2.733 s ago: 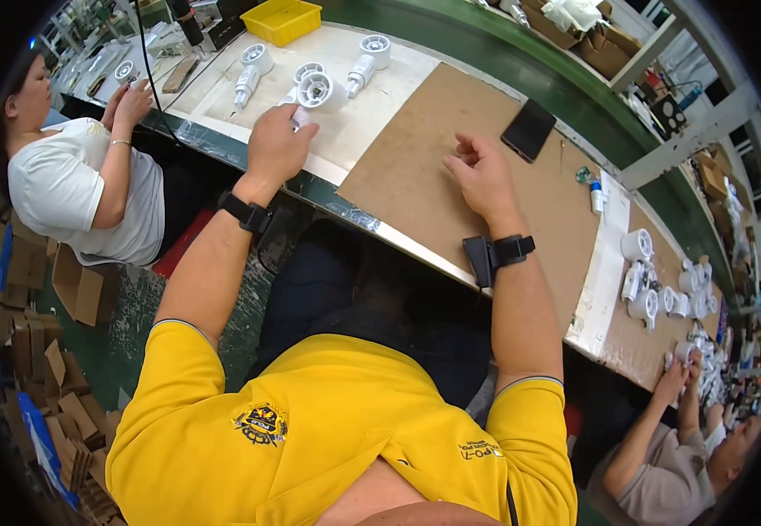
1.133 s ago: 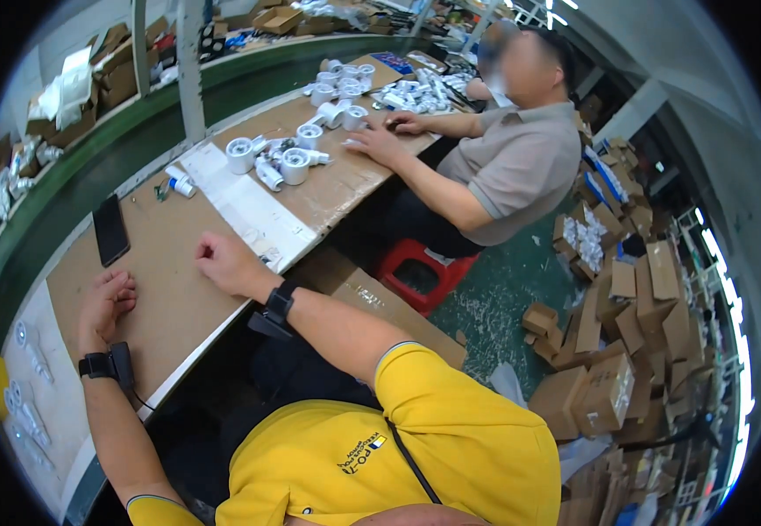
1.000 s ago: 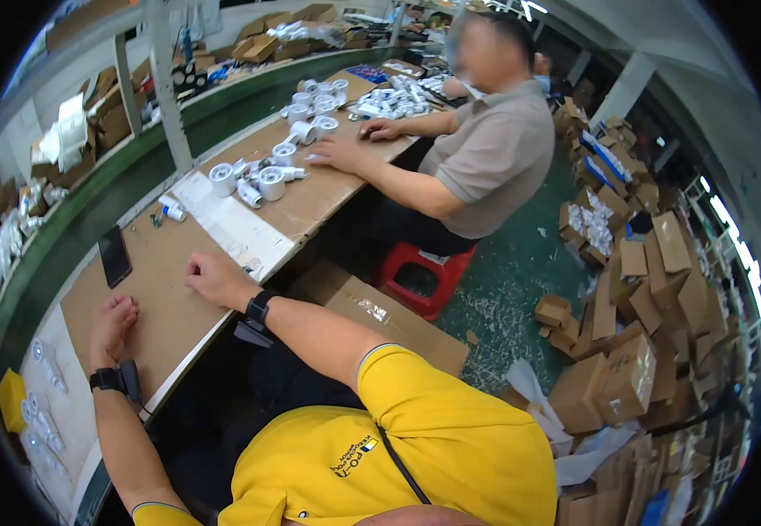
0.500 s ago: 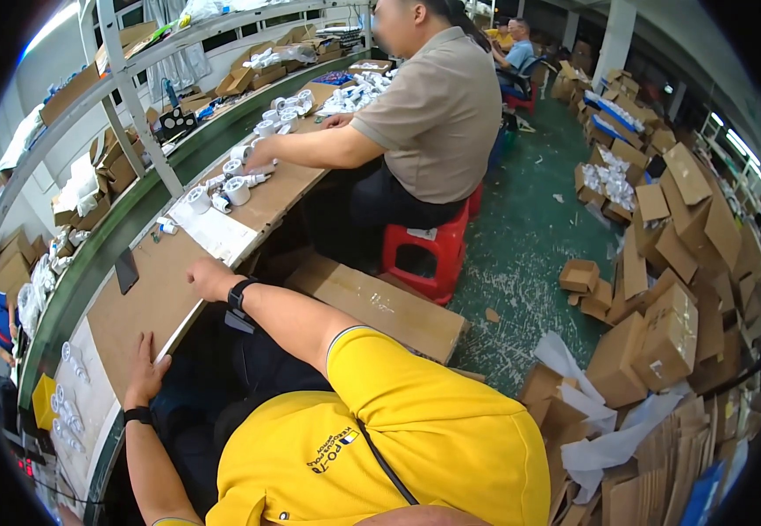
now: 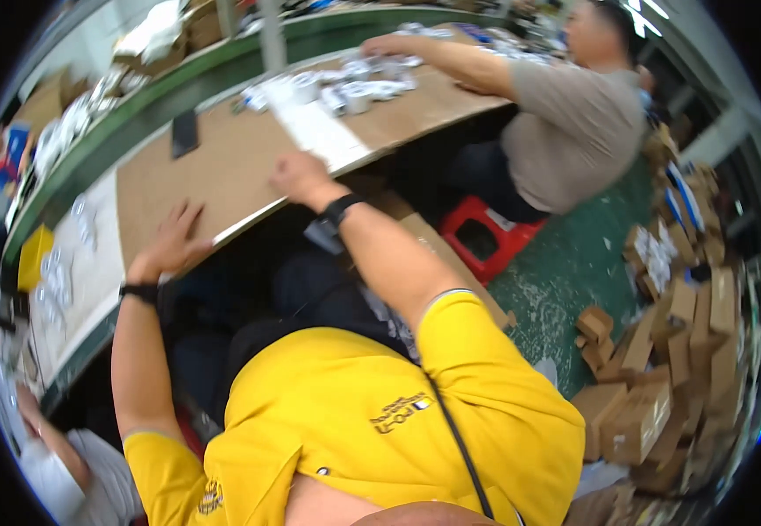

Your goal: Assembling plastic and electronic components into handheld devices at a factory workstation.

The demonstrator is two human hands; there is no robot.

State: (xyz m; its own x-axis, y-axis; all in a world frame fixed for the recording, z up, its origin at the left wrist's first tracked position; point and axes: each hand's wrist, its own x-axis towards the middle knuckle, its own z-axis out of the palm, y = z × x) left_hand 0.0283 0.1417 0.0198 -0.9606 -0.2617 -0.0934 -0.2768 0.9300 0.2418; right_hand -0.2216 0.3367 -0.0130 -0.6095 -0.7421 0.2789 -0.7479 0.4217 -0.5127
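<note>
My left hand (image 5: 174, 241) lies open on the near edge of a brown cardboard sheet (image 5: 223, 167) on the workbench, fingers spread and nothing in them. Farther right, my right hand (image 5: 302, 178) rests as a fist at the bench edge, beside a white strip (image 5: 321, 131). Its fingers are curled in, with no object showing. Beyond my hands a flat dark phone-like slab (image 5: 185, 134) lies on the sheet. White cylindrical parts (image 5: 359, 98) are clustered past the strip. More whitish parts (image 5: 54, 276) lie left of my left hand, blurred.
A co-worker (image 5: 565, 123) sits at the right on a red stool (image 5: 484, 235), one arm over the parts. Another person's arm (image 5: 56, 447) shows at lower left. A yellow box (image 5: 36, 257) stands on the bench. Cardboard boxes (image 5: 635, 412) are piled on the right.
The view has swung, so bench and co-worker appear shifted up and right. A second person's arm has come into view at lower left. My hands stay at the bench edge in much the same poses.
</note>
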